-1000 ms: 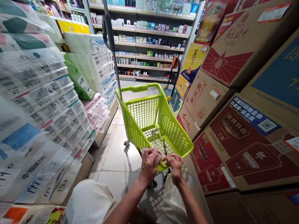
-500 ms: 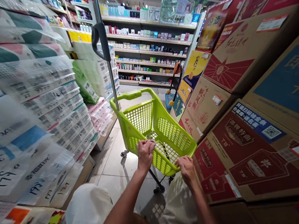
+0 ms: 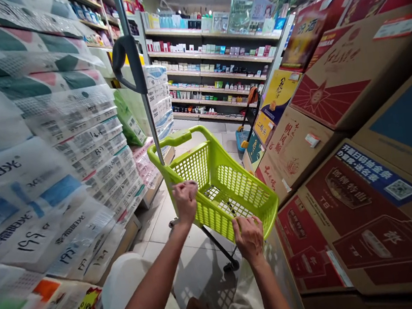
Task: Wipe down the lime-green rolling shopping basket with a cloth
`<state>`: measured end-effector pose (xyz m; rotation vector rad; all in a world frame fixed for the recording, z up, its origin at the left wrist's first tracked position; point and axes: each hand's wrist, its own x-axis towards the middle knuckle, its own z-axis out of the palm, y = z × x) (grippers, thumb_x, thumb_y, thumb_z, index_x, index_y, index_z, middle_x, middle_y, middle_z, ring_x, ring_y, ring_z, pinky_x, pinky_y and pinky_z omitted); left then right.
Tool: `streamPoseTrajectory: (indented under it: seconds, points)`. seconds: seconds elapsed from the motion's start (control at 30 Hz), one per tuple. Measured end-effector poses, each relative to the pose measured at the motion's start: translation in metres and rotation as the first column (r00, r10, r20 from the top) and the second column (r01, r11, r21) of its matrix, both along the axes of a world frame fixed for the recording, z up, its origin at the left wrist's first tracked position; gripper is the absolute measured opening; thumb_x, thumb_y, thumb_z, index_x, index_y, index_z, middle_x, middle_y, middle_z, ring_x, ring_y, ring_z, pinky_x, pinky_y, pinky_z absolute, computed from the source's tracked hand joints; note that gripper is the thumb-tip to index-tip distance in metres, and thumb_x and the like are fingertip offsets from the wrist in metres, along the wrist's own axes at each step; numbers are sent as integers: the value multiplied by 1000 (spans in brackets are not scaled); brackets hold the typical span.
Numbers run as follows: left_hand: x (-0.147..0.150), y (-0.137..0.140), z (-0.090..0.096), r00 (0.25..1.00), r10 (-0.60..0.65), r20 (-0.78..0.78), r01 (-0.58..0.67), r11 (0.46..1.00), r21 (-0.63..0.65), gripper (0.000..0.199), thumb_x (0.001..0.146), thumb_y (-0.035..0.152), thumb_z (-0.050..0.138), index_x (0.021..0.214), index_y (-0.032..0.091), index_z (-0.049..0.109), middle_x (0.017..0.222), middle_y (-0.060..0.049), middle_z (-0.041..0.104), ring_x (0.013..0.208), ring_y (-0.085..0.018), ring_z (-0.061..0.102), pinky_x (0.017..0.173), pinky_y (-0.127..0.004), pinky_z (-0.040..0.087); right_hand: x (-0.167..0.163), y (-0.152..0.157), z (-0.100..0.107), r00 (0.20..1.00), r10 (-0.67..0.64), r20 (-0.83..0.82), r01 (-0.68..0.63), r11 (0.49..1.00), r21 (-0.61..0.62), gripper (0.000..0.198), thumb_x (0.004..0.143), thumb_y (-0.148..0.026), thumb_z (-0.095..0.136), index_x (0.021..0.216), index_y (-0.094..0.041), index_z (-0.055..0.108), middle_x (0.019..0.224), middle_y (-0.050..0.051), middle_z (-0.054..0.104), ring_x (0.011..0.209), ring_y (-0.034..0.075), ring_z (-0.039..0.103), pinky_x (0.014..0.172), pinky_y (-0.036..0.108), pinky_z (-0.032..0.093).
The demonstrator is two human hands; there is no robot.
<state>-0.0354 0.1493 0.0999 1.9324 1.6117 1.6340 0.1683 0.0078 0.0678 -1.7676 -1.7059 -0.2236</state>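
A lime-green shopping cart [image 3: 244,180] stands in front of me with nothing in its slotted basket. My left hand [image 3: 185,204] is closed around a small, crumpled pinkish-grey cloth [image 3: 192,184], at the near-left rim of the basket. My right hand [image 3: 249,236] has its fingers bent over the near rim, gripping it close to the right corner. From the cart's far-left corner rises a metal pole [image 3: 153,125] with a dark grey loop handle [image 3: 130,64] on it. A black leg and caster [image 3: 230,265] show below the basket.
Stacked tissue packs [image 3: 92,137] line the left side, and liquor cartons [image 3: 371,205] rise close on the right. Shelves of small boxes [image 3: 212,52] cross the back. A blue basket with a dark frame [image 3: 243,138] sits by the cartons ahead. Pale floor tiles [image 3: 159,232] run between.
My left hand has shifted left along the rim with the cloth, and my right hand slightly left. The cart has turned a little, and its pole leans further left in view.
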Motion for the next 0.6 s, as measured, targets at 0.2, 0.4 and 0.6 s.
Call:
streamPoseTrajectory:
  seconds: [0.2, 0.4, 0.6]
  points:
    - [-13, 4, 9, 998, 18, -65, -16, 999, 36, 21, 93, 21, 58, 101, 20, 78, 111, -14, 54, 105, -30, 51, 98, -48, 50, -5, 10, 12, 998, 30, -47, -29, 999, 27, 33, 110, -39, 38, 107, -23, 68, 103, 7, 79, 96, 22, 69, 115, 44, 27]
    - [-42, 30, 33, 985, -26, -168, 36, 998, 57, 24, 90, 17, 58, 102, 20, 78, 113, -14, 54, 109, -31, 51, 104, -50, 47, -4, 19, 17, 998, 45, -53, -44, 999, 20, 31, 110, -37, 41, 103, -22, 67, 102, 5, 79, 96, 20, 70, 114, 42, 28]
    - [-69, 46, 33, 964, 265, 6, -265, 962, 68, 37, 79, 8, 57, 111, 16, 75, 116, -16, 51, 115, -35, 51, 110, -58, 41, -16, 30, 14, 996, 89, -2, -89, 996, -20, 31, 110, -34, 40, 102, -22, 67, 100, 5, 79, 92, 19, 70, 109, 39, 31]
